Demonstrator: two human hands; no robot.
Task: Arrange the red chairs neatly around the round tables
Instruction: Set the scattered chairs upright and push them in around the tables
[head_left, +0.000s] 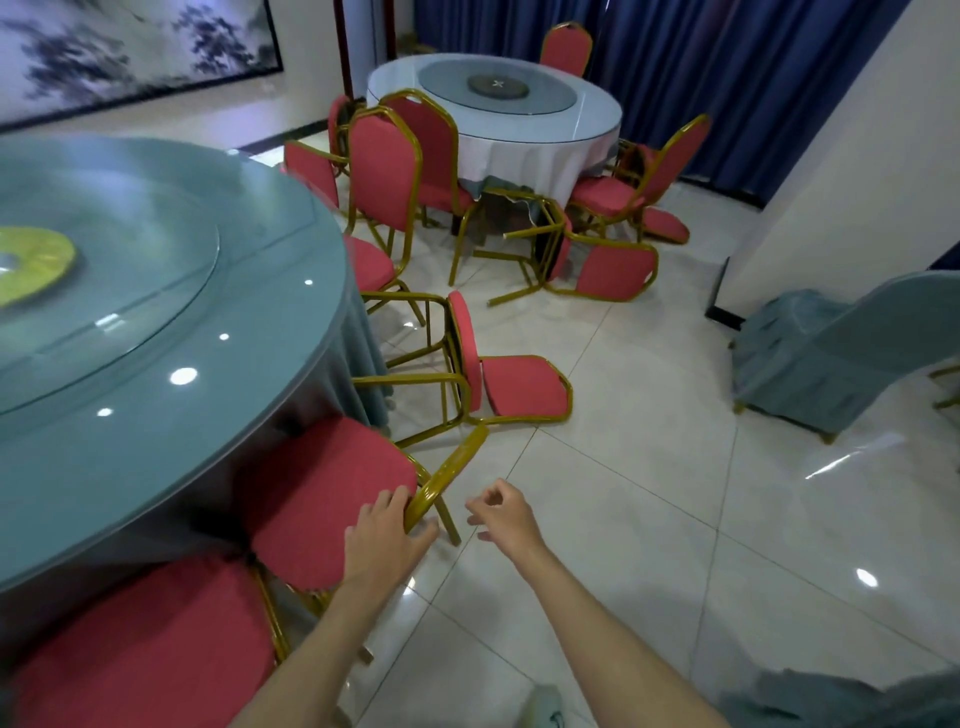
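A: Head view: your left hand (389, 525) grips the gold tube frame of the padded red chair (322, 499), tucked at the glossy teal tabletop (156, 415). Right hand (501, 512) is loosely curled and empty.
B: Next?
A: Probably square it up, then right the tipped chair (519, 384) lying on the shiny tile floor (649, 467).

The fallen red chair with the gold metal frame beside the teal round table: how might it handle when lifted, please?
The fallen red chair with gold metal frame probably lifts stiffly, as one piece. Its thin tubing suggests modest weight. On the glossy white tiled floor, its legs may slide.
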